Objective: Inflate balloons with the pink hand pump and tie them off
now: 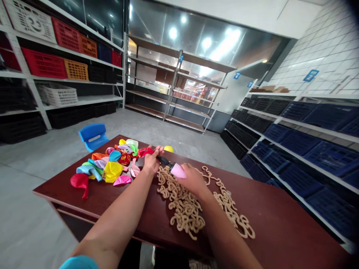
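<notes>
My right hand (194,178) is closed around a pink hand pump (177,170) with a black front end. The black end points left, into my left hand (152,161). Pinched in the left fingers, at the pump's tip, is a limp red balloon (145,151) with a printed pattern. How far its neck sits over the tip is hidden. Left of my hands lies a pile of flat balloons in many colours, among them a yellow balloon (112,172) and a plain red balloon (80,183). Beneath the pump and right forearm spreads a heap of beige curly pieces (183,209).
More beige curls form a linked chain (235,216) on the dark red table (275,224). A blue chair (94,136) stands beyond its left edge, and a yellow round thing (168,148) shows behind it. Crate-filled shelves line both sides; a metal rack (174,93) stands behind.
</notes>
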`<state>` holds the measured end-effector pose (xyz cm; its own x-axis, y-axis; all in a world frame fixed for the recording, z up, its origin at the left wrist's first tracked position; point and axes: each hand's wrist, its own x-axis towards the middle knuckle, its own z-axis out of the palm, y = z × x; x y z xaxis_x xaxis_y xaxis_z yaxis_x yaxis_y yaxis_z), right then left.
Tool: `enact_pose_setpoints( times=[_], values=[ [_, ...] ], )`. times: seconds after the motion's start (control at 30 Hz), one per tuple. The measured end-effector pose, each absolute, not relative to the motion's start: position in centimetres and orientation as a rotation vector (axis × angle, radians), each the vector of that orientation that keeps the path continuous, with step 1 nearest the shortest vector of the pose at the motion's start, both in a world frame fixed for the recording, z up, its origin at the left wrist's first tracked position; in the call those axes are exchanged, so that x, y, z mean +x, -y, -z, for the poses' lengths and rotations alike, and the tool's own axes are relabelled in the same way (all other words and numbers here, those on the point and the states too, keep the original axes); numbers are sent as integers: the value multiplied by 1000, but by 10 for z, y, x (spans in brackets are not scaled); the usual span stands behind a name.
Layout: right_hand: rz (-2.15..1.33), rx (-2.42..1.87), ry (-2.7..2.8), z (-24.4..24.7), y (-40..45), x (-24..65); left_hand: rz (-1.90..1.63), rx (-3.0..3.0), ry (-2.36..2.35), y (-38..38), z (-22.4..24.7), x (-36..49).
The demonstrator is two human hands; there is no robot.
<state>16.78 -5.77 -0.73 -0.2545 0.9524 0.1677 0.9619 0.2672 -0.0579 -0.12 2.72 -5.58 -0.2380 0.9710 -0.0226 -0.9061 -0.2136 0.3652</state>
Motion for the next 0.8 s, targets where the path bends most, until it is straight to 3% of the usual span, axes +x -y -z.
enact_pose_setpoints(
  times=[0.43,0.8],
  values=[
    [236,-1657,2346,28,46,175,-1445,172,-304,-23,61,-7],
    [118,-1608,2262,35,46,182,-1446,325,-186,-5,53,-6]
  ],
)
